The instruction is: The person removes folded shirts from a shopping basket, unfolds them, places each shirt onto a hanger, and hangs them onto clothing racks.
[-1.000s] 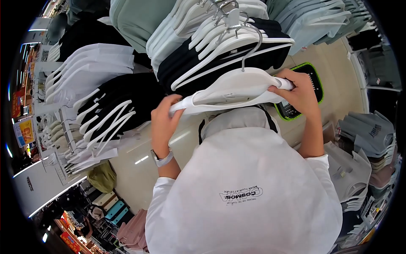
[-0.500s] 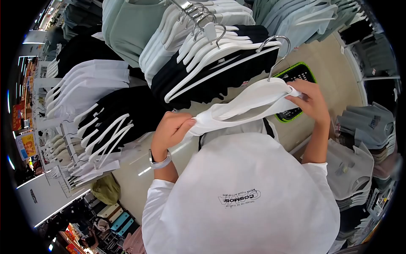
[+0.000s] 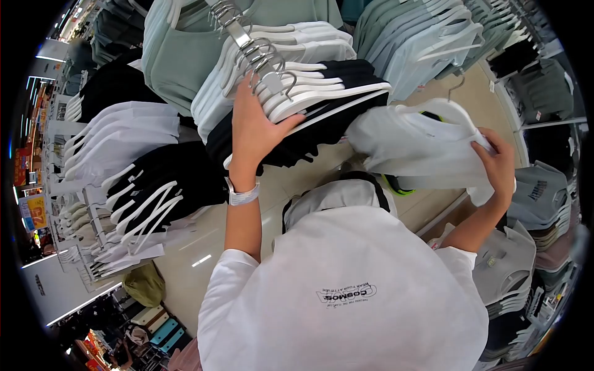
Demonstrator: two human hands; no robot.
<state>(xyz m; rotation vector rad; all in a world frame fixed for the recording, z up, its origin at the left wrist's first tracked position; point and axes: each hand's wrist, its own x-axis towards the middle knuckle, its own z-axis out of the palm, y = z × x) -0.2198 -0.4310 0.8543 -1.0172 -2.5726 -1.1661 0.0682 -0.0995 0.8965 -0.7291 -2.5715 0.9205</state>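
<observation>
My right hand [image 3: 498,161] is closed on a white top [image 3: 421,145] at its shoulder edge. That top hangs on a white hanger [image 3: 456,111] with a metal hook, off the rail and blurred by motion. My left hand [image 3: 255,127], with a watch [image 3: 242,191] on the wrist, reaches up to a rail of clothes. Its thumb is spread away from the fingers, beside the white hangers [image 3: 322,94] of several black garments [image 3: 337,127]. Some left fingertips are hidden among the hangers.
A metal display rail [image 3: 238,31] carries pale green tops [image 3: 198,59] behind the black ones. White and black clothes hang on a rack [image 3: 93,185] at the left. More garments [image 3: 507,256] hang at the right. A green-edged basket [image 3: 396,185] is partly covered on the floor.
My left hand has let go of the white top and moved up to the hangers on the rail. My right hand has carried the top right and slightly down.
</observation>
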